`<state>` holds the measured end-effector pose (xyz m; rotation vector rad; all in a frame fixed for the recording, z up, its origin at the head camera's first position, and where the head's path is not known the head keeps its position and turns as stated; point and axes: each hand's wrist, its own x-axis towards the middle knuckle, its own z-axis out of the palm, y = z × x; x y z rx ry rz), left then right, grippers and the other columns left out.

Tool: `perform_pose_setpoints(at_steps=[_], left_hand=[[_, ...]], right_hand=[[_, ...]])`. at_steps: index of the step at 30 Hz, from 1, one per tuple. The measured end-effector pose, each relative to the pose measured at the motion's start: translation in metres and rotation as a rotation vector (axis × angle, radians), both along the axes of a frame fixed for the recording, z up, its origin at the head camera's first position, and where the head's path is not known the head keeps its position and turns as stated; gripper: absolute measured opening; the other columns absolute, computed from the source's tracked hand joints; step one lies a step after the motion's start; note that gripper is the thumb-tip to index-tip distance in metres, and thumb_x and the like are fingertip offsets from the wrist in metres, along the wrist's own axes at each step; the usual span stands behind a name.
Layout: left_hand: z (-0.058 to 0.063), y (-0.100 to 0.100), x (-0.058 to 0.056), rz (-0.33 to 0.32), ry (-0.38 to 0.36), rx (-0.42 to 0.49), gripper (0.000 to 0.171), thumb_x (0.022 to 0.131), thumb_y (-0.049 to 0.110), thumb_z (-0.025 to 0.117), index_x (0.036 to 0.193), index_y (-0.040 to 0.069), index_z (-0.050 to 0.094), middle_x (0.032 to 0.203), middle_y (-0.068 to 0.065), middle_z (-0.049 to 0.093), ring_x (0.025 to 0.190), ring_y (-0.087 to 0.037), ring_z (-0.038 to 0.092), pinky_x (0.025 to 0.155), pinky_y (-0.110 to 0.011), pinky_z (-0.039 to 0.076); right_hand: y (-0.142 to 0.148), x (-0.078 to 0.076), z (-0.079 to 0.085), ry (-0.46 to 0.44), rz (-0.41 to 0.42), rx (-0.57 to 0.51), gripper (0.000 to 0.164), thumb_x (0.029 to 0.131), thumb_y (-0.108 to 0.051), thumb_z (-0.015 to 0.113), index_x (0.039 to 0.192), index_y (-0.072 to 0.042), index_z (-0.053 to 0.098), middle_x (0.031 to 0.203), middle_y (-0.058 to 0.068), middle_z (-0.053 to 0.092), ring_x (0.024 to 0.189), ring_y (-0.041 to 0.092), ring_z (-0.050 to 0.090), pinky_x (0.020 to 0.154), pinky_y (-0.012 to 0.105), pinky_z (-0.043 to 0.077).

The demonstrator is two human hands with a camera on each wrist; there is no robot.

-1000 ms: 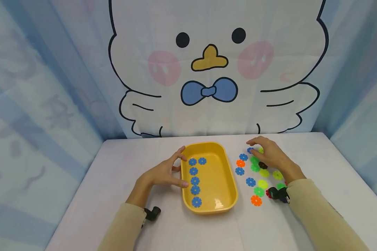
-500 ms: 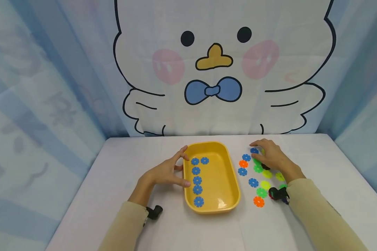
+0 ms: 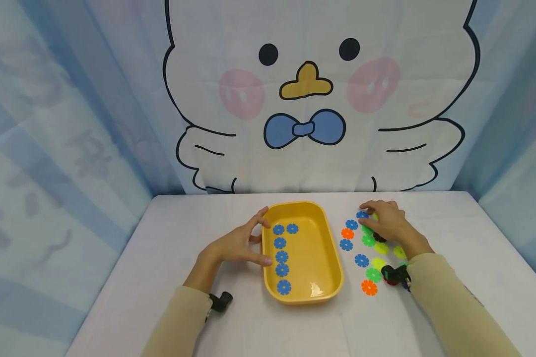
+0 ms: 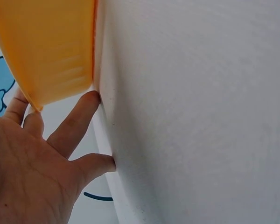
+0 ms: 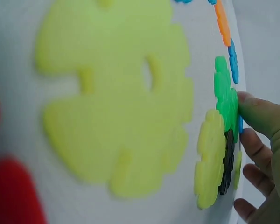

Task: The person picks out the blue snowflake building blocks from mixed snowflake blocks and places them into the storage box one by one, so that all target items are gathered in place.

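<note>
Tray (image 3: pixel 314 260) in yellow is lined inside its left wall by a column of five blue discs (image 3: pixel 282 256), notched like flowers, and a sixth is set beside the farthest one. The tray's left rim is touched by the left hand (image 3: pixel 238 245); its thumb is laid over the rim, and its grip is spread wide rather than closed.

To the right of the tray, level with its far end, a lone blue disc (image 3: pixel 362 214) is straddled by thumb and index finger of the right hand (image 3: pixel 390 220); whether it is pinched by that grip cannot be told. Just right of the tray, an orange disc (image 3: pixel 347 233) is flanked by two blue ones. Farther right of it, green discs (image 3: pixel 368 241), yellow discs (image 3: pixel 378 264) and a black disc (image 3: pixel 379 237) are scattered over the worktop (image 3: pixel 303 329), with a red disc (image 5: pixel 11 196) partly hidden by a wrist camera (image 3: pixel 395 274) in the head view. Behind the tray, a cartoon-printed curtain (image 3: pixel 303 171) is hung.
</note>
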<state>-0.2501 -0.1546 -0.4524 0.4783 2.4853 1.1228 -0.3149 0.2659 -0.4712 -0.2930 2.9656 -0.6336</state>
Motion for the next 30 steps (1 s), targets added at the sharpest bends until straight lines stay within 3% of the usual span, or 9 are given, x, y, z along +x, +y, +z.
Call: perform_pose_setpoints(at_steps=[10,20,26,30], left_hand=[[0.0018,-0.0016,0.0026,-0.002,0.004,0.008,0.117,0.070,0.045,0.094,0.160,0.039,0.020,0.164,0.013,0.028,0.134,-0.034,0.058,0.111,-0.055,0.046],[0.0009,0.0002,0.0040,0.004,0.005,0.006,0.108,0.071,0.044,0.094,0.157,0.035,0.029,0.169,0.017,0.017,0.134,-0.034,0.058,0.109,-0.054,0.048],[0.0006,-0.0005,0.0038,-0.010,0.002,0.016,0.109,0.072,0.044,0.094,0.157,0.035,0.027,0.168,0.017,0.018,0.133,-0.034,0.059,0.110,-0.053,0.049],[0.0001,-0.0010,0.0040,-0.009,-0.001,0.014,0.106,0.072,0.045,0.094,0.156,0.035,0.030,0.169,0.020,0.014,0.133,-0.034,0.059,0.109,-0.052,0.049]], right_hand=[[-0.0036,-0.0028,0.0010,-0.044,-0.055,-0.047,0.042,0.100,-0.032,0.068,0.132,-0.005,0.061,0.121,0.018,0.066,0.120,0.046,0.040,0.101,0.071,0.030],[-0.0041,-0.0018,0.0037,-0.050,-0.079,-0.031,0.041,0.099,-0.031,0.070,0.125,-0.003,0.057,0.126,0.023,0.062,0.122,0.049,0.037,0.103,0.072,0.028],[-0.0020,0.0028,0.0050,-0.017,-0.039,0.000,0.046,0.098,-0.034,0.071,0.133,-0.009,0.054,0.116,0.019,0.062,0.121,0.048,0.038,0.099,0.071,0.027],[-0.0011,0.0035,0.0036,-0.022,-0.026,0.041,0.043,0.098,-0.037,0.071,0.130,-0.011,0.062,0.109,0.017,0.063,0.116,0.046,0.041,0.097,0.073,0.028]])
